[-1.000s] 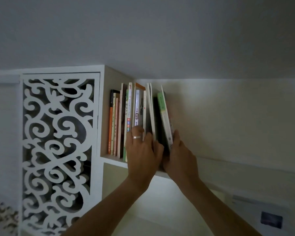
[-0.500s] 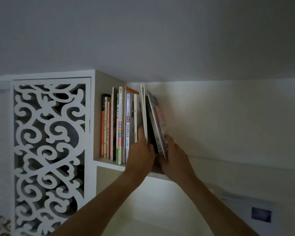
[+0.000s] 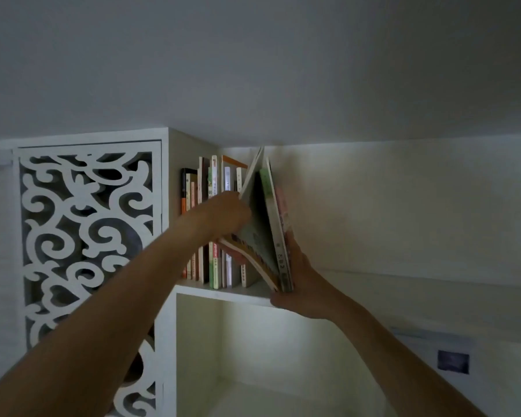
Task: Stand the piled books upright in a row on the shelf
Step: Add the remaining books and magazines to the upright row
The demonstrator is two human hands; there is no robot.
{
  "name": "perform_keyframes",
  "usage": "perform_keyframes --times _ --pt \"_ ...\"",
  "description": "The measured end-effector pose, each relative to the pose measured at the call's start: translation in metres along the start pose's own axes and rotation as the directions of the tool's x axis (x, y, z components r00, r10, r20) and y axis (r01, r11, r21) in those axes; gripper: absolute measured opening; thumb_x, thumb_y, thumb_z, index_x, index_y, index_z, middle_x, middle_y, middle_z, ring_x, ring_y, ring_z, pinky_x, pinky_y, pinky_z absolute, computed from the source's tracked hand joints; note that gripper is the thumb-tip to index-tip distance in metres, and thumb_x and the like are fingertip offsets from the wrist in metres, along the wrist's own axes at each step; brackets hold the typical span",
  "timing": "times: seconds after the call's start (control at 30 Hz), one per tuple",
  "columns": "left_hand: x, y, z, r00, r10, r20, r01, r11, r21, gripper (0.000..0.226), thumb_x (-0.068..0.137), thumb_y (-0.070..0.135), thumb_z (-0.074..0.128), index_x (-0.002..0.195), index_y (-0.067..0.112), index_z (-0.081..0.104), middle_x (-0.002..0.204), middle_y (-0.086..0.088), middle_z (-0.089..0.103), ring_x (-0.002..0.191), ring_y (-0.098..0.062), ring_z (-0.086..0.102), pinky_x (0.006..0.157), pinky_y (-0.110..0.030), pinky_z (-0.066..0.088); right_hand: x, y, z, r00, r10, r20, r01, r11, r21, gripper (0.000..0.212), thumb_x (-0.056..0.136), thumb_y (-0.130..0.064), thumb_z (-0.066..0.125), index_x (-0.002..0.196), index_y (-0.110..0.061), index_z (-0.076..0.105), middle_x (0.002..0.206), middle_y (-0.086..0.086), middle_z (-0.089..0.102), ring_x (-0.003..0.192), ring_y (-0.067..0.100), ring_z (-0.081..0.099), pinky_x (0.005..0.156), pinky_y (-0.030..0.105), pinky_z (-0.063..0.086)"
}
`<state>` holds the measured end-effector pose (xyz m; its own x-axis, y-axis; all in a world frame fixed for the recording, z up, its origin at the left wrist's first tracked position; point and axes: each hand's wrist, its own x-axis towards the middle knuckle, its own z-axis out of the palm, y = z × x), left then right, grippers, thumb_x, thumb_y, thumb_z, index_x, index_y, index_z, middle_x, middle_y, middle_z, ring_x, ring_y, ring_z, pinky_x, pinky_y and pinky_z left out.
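Observation:
Several thin books (image 3: pixel 214 224) stand upright in a row at the left end of a high white shelf (image 3: pixel 223 291). To their right, a few soft-cover books (image 3: pixel 271 230) lean apart in a V. My left hand (image 3: pixel 226 215) reaches across the row and grips the left-leaning book near its middle. My right hand (image 3: pixel 298 284) holds the bottom edges of the right-hand books at the shelf's front lip, fingers up along the outer cover.
A white cabinet door with carved scrollwork (image 3: pixel 88 245) stands left of the shelf. The ceiling (image 3: pixel 253 70) sits just above the books' tops. The shelf runs on to the right (image 3: pixel 418 284). Below is an open white compartment (image 3: pixel 268 356).
My left hand has risen from the books' bottoms to the middle of one book, which now tilts left. The loose books have spread into a V. The view has shifted slightly.

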<state>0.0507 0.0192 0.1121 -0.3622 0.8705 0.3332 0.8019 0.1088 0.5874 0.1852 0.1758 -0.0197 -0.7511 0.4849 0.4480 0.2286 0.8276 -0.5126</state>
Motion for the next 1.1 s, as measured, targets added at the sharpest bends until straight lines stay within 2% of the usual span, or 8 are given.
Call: perform_keyframes --times 0.13,0.3,0.43,0.5,0.6,0.67,0.83,1.1 --pt "-0.004 0.003 -0.013 0.969 -0.202 0.141 0.231 0.944 -0.237 0.013 0.102 0.012 0.052 0.105 0.000 0.055 0.082 -0.025 0.077 0.081 -0.036 0.079 0.079 -0.041 0.066 -0.008 -0.007 0.001 0.992 -0.015 0.127 0.022 0.998 -0.057 0.146 0.074 -0.041 0.085 0.144 -0.046 -0.043 0.164 -0.019 -0.024 0.150 0.022 0.020 0.110 0.038 0.045" --pt "-0.002 -0.005 -0.008 0.965 -0.066 0.252 0.214 0.754 -0.622 0.072 0.099 0.073 0.035 0.121 0.010 0.060 0.106 -0.027 0.076 0.095 -0.037 0.078 0.079 -0.040 0.064 -0.010 -0.010 0.008 0.998 -0.056 0.024 0.057 0.998 -0.028 0.146 0.065 -0.059 0.085 0.148 -0.052 -0.035 0.168 -0.018 -0.011 0.148 0.022 0.036 0.113 0.048 0.046" --pt "-0.010 -0.022 0.031 0.989 0.102 0.106 -0.039 0.876 -0.480 0.032 0.109 0.038 0.042 0.130 0.019 0.058 0.125 -0.015 0.069 0.117 -0.030 0.067 0.102 -0.046 0.055 -0.012 -0.009 0.004 0.995 -0.095 0.002 0.095 0.995 0.028 0.148 0.065 -0.051 0.091 0.149 -0.054 -0.031 0.166 -0.023 0.002 0.148 0.010 0.031 0.117 0.041 0.042" --pt "-0.010 -0.038 0.045 0.971 0.118 0.208 -0.050 0.951 -0.305 0.060 0.098 0.023 0.062 0.153 0.028 0.037 0.147 -0.009 0.053 0.127 -0.022 0.057 0.111 -0.044 0.050 -0.012 -0.009 0.004 0.994 -0.106 -0.002 0.106 0.994 0.031 0.147 0.065 -0.049 0.091 0.150 -0.054 -0.029 0.167 -0.023 0.003 0.148 0.008 0.031 0.115 0.039 0.043" --pt "-0.025 -0.059 0.063 0.839 0.267 0.474 -0.179 0.958 -0.223 0.079 0.090 0.047 0.069 0.154 0.053 0.024 0.159 0.016 0.035 0.145 -0.007 0.035 0.124 -0.035 0.033 -0.009 -0.008 0.009 0.993 -0.114 -0.028 0.114 0.993 0.033 0.141 0.069 -0.054 0.087 0.150 -0.055 -0.028 0.167 -0.025 -0.004 0.150 0.009 0.028 0.113 0.042 0.045" --pt "-0.029 -0.071 0.087 0.869 0.361 0.338 -0.273 0.920 -0.280 0.070 0.096 0.053 0.062 0.157 0.046 0.028 0.161 0.012 0.038 0.149 -0.010 0.037 0.122 -0.038 0.038 -0.007 -0.005 0.013 0.995 -0.094 -0.044 0.094 0.995 0.017 0.133 0.071 -0.059 0.083 0.151 -0.057 -0.024 0.168 -0.021 0.001 0.151 0.009 0.025 0.118 0.039 0.039" --pt "-0.026 -0.060 0.107 0.945 0.261 -0.196 -0.289 0.949 -0.130 0.034 0.107 0.019 0.045 0.138 0.005 0.045 0.124 -0.017 0.067 0.108 -0.030 0.070 0.090 -0.048 0.061 -0.008 -0.010 0.011 0.993 -0.092 0.076 0.071 0.969 0.237 0.139 0.067 -0.035 0.095 0.146 -0.067 -0.015 0.158 -0.024 0.027 0.137 -0.002 0.047 0.102 0.034 0.055" --pt "-0.023 -0.024 0.050 0.971 -0.012 -0.240 -0.048 0.969 -0.241 0.034 0.110 0.026 0.039 0.079 0.016 0.047 0.063 -0.010 0.060 0.045 -0.020 0.060 0.043 -0.030 0.052 -0.011 -0.004 0.005 0.993 -0.090 0.082 0.094 0.994 -0.053 0.149 0.060 -0.064 0.091 0.147 -0.058 -0.030 0.166 -0.026 -0.016 0.157 0.012 0.007 0.123 0.050 0.029"
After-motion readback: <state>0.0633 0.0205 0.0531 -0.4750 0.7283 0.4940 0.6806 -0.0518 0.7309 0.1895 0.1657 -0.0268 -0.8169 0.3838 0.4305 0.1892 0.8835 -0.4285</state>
